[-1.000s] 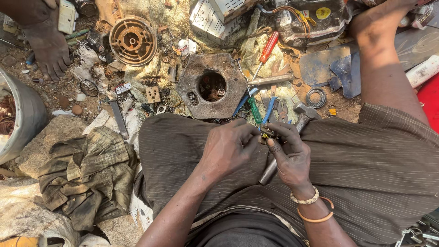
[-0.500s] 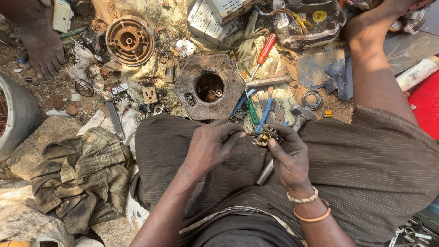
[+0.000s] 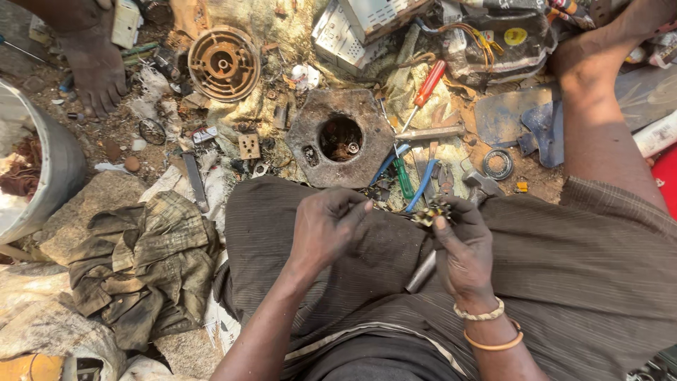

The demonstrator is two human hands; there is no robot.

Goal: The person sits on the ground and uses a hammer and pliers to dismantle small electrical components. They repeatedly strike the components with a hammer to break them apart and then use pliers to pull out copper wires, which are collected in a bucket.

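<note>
The right hand (image 3: 462, 247) gripped a small brass-coloured part (image 3: 430, 213) between its fingers, over the lap. The left hand (image 3: 328, 226), just left of it, was loosely curled, holding nothing visible. A holed metal plate (image 3: 310, 137) lay beyond.

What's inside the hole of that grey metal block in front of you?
Inside the metal block, the hole shows a small round part near its lower right edge; the rest is in shadow, so its bottom cannot be seen.
</note>
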